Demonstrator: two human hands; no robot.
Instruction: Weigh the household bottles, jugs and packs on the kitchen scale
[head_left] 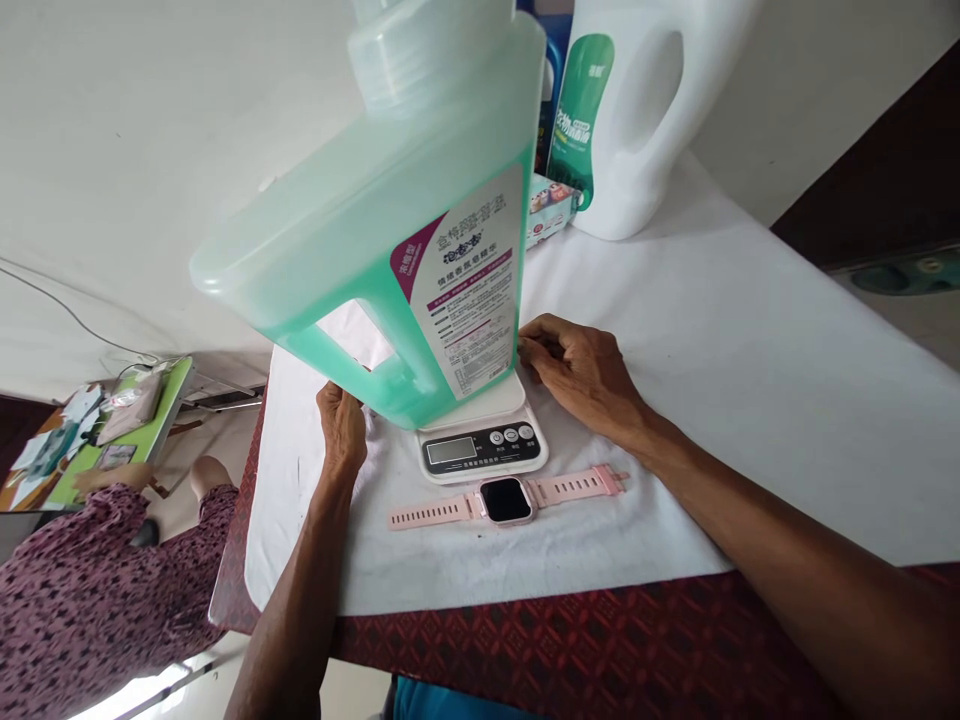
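Note:
A big translucent jug of green liquid detergent stands tilted in view on a small white digital kitchen scale. The scale's display looks blank. My left hand is beside the jug's lower left side, its fingers mostly hidden behind the jug. At the right edge of the scale, close to the jug's base, my right hand rests with curled fingers; what lies under its fingertips is hidden. In front of the scale lies a smartwatch with a pink strap, stretched out flat with its dark screen up.
A white cloth covers the red patterned table. Behind the jug stand a white bottle with a handle and a small printed box. A person in patterned clothing sits at left near a green table.

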